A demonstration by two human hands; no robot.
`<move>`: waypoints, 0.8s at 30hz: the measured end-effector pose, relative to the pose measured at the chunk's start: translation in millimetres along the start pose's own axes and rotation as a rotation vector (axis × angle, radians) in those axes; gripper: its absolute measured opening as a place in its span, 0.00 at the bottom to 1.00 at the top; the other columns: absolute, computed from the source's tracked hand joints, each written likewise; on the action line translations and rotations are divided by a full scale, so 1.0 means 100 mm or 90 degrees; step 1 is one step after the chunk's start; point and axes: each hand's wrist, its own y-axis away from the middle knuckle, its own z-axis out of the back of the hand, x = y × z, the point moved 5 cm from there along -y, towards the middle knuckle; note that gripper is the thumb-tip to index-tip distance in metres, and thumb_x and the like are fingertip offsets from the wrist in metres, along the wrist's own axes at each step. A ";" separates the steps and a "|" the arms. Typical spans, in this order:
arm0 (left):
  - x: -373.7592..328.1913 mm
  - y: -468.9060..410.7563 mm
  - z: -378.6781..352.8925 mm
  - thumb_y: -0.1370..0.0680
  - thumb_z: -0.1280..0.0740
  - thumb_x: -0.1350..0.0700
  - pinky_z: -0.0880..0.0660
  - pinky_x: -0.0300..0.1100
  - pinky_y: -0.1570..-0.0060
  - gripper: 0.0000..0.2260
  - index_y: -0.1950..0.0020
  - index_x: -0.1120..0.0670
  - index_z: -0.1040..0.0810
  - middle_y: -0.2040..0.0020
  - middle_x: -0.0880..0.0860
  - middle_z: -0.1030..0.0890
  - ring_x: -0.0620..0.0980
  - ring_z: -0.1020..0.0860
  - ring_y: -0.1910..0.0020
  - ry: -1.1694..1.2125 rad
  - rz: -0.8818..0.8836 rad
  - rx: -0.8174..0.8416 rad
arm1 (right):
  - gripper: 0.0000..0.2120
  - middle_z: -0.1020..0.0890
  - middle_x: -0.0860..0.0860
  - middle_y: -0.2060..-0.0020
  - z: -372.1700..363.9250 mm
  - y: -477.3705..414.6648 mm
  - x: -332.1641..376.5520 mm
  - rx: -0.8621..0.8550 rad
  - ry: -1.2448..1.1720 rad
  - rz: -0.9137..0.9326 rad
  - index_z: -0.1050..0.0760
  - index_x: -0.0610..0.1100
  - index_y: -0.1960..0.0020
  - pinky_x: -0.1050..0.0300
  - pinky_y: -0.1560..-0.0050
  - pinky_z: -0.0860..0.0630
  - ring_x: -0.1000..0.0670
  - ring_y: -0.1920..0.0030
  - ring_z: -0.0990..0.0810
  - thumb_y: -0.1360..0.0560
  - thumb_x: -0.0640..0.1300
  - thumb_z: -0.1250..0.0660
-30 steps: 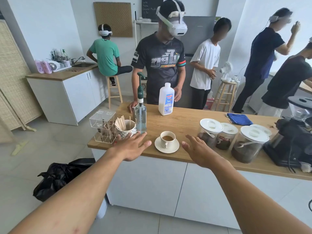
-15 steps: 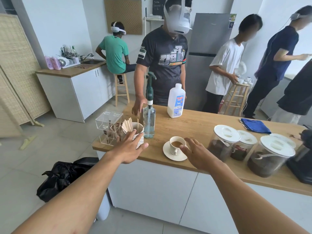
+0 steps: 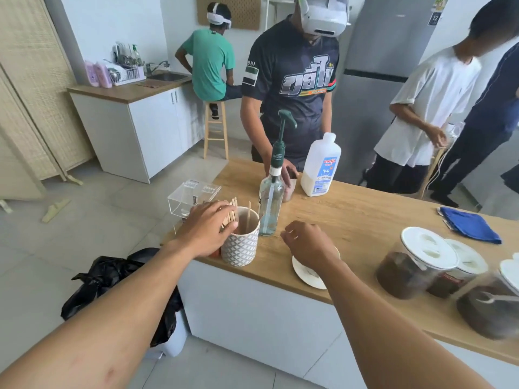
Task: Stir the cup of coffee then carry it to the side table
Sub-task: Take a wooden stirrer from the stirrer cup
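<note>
Head view: the task is barely begun, as far as I can judge, since nothing is in the coffee yet and the stirring and the carry to the side table are both left to do. The left hand (image 3: 206,227) reaches into the bundle of wooden stir sticks (image 3: 231,213) standing in the patterned holder (image 3: 241,244), its fingers laid over the stick tops and its thumb near the holder's rim. Whether it has pinched a stick cannot be told, because the fingertips are buried among them. The right hand (image 3: 307,244) hovers well apart from the left with its fingers curled downward, directly over the saucer (image 3: 307,275). The coffee cup should sit on that saucer, but the hand and wrist cover it completely, so neither the cup nor any grip on its handle can be seen. Between the two hands stands a pump bottle (image 3: 269,200), and beyond it a milk jug (image 3: 321,167). To the right of the right hand are lidded jars (image 3: 415,262) of dark grounds, the nearest ones blurred and cut by the frame edge. All of it rests on a wooden counter (image 3: 365,209). No side table can be picked out with any certainty.
</note>
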 end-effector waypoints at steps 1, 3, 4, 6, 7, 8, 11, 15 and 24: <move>0.06 -0.05 -0.03 0.17 0.40 0.47 0.40 0.51 0.28 0.20 0.27 0.51 0.30 0.26 0.51 0.30 0.53 0.34 0.26 0.010 0.001 -0.008 | 0.17 0.18 0.49 0.44 -0.05 -0.09 0.03 0.001 -0.013 -0.005 0.24 0.51 0.37 0.46 0.46 0.22 0.45 0.46 0.20 0.21 0.57 0.40; 0.14 -0.14 -0.07 0.18 0.39 0.48 0.38 0.51 0.28 0.19 0.28 0.52 0.29 0.27 0.52 0.29 0.53 0.33 0.28 0.020 -0.005 -0.024 | 0.17 0.18 0.50 0.45 -0.14 -0.24 0.08 -0.008 -0.032 -0.016 0.23 0.51 0.38 0.48 0.46 0.22 0.45 0.46 0.20 0.22 0.57 0.39; 0.14 -0.17 -0.09 0.18 0.39 0.49 0.37 0.50 0.29 0.19 0.29 0.53 0.28 0.28 0.52 0.28 0.53 0.32 0.28 0.023 -0.012 -0.033 | 0.17 0.18 0.50 0.45 -0.16 -0.29 0.10 -0.016 -0.037 -0.022 0.23 0.51 0.39 0.48 0.47 0.22 0.45 0.46 0.20 0.22 0.58 0.39; 0.17 -0.25 -0.13 0.18 0.38 0.50 0.35 0.50 0.32 0.17 0.31 0.54 0.26 0.32 0.52 0.25 0.54 0.29 0.32 0.026 -0.032 -0.044 | 0.18 0.18 0.50 0.45 -0.24 -0.39 0.15 -0.022 -0.047 -0.033 0.23 0.51 0.39 0.49 0.47 0.23 0.45 0.46 0.20 0.23 0.59 0.39; 0.20 -0.29 -0.17 0.18 0.38 0.50 0.33 0.50 0.34 0.16 0.32 0.53 0.25 0.34 0.51 0.24 0.53 0.27 0.34 0.028 -0.044 -0.047 | 0.18 0.18 0.50 0.45 -0.29 -0.46 0.17 -0.017 -0.056 -0.041 0.23 0.51 0.39 0.49 0.47 0.23 0.45 0.46 0.20 0.23 0.59 0.39; 0.23 -0.32 -0.20 0.18 0.38 0.51 0.32 0.50 0.36 0.15 0.34 0.53 0.24 0.36 0.51 0.23 0.52 0.26 0.36 0.031 -0.054 -0.051 | 0.19 0.18 0.49 0.44 -0.35 -0.50 0.19 -0.008 -0.067 -0.050 0.23 0.51 0.38 0.49 0.47 0.23 0.45 0.45 0.20 0.23 0.59 0.39; 0.26 -0.40 -0.26 0.19 0.36 0.53 0.30 0.52 0.38 0.13 0.37 0.53 0.23 0.40 0.51 0.22 0.52 0.26 0.39 0.042 -0.075 -0.069 | 0.21 0.18 0.49 0.42 -0.47 -0.61 0.21 0.012 -0.098 -0.085 0.25 0.51 0.36 0.49 0.45 0.23 0.44 0.44 0.21 0.24 0.60 0.38; 0.25 -0.50 -0.32 0.21 0.36 0.55 0.30 0.51 0.39 0.12 0.38 0.54 0.21 0.41 0.53 0.22 0.53 0.25 0.40 0.051 -0.097 -0.092 | 0.21 0.18 0.48 0.42 -0.55 -0.69 0.20 -0.012 -0.120 -0.106 0.25 0.49 0.36 0.50 0.46 0.24 0.44 0.43 0.21 0.23 0.59 0.37; 0.30 -0.60 -0.46 0.21 0.36 0.58 0.34 0.47 0.36 0.13 0.37 0.54 0.22 0.39 0.52 0.23 0.52 0.27 0.37 0.077 -0.089 -0.089 | 0.16 0.16 0.51 0.48 -0.62 -0.80 0.24 -0.058 -0.115 -0.095 0.22 0.50 0.41 0.51 0.51 0.22 0.46 0.49 0.19 0.23 0.57 0.39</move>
